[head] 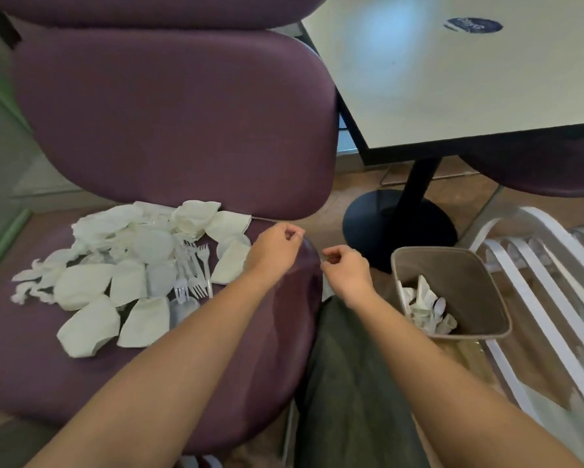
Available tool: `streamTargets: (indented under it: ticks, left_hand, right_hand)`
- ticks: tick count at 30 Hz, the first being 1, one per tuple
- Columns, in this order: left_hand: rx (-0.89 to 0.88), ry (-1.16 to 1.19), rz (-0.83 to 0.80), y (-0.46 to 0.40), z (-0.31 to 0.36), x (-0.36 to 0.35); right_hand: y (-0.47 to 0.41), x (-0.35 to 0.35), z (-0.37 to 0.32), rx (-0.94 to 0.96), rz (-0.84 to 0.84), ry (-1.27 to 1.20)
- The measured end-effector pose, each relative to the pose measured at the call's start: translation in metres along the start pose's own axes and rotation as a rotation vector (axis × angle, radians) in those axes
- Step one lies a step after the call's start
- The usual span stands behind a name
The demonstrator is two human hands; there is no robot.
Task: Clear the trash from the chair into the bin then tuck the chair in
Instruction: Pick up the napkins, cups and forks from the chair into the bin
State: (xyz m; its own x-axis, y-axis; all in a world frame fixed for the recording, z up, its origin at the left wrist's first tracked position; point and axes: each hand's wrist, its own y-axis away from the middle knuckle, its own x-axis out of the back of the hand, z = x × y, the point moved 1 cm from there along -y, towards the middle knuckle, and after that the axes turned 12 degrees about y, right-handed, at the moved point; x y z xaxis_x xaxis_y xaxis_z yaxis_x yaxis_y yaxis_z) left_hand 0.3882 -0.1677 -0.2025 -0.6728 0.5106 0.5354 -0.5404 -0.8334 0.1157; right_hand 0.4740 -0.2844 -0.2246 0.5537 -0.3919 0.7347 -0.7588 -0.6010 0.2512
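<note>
A purple chair (81, 373) holds a pile of trash (132, 271) on the left of its seat: crumpled white napkins, clear cups and lids, and several white plastic forks (196, 271). A brown bin (486, 285) stands on the floor right of the chair, with some white trash at its bottom. My left hand (275, 248) and my right hand (346, 270) hover close together over the seat's right edge. Both have curled fingers with thumb against forefinger. They seem to pinch a thin clear plastic film (309, 256) stretched between them, which barely shows.
A pale table (469, 89) on a black pedestal base (398, 228) stands behind the bin. A white slatted chair (537, 265) is at the right, and another purple seat (547, 173) is under the table. My dark trouser leg (351, 383) fills the gap between chair and bin.
</note>
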Motion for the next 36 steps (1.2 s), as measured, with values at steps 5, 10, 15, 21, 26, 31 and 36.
streamTargets:
  ticks: [5,10,15,21,26,31,36]
  left_hand:
    - [0.047,0.005,0.094,0.007,-0.034,0.053]
    - [0.148,-0.153,0.168,0.016,-0.075,0.093]
    - [0.238,-0.419,0.155,0.016,-0.105,0.11]
    - [0.248,-0.474,0.11,0.018,-0.119,0.103]
    - [0.265,-0.436,0.115,0.015,-0.119,0.103]
    - [0.254,-0.578,0.076,0.014,-0.113,0.097]
    - [0.281,-0.522,0.116,0.017,-0.104,0.09]
  right_hand:
    - [0.01,-0.041,-0.039,0.059,-0.037,0.035]
    - [0.017,-0.065,-0.071,0.132,-0.045,0.057]
    - [0.019,-0.081,-0.091,0.136,-0.037,0.125]
    - [0.02,-0.091,-0.092,0.145,-0.068,0.254]
    - [0.021,-0.089,-0.091,0.157,-0.022,0.285]
    - [0.02,-0.076,-0.077,0.097,0.008,0.223]
    - [0.015,-0.055,-0.056,0.025,0.059,0.003]
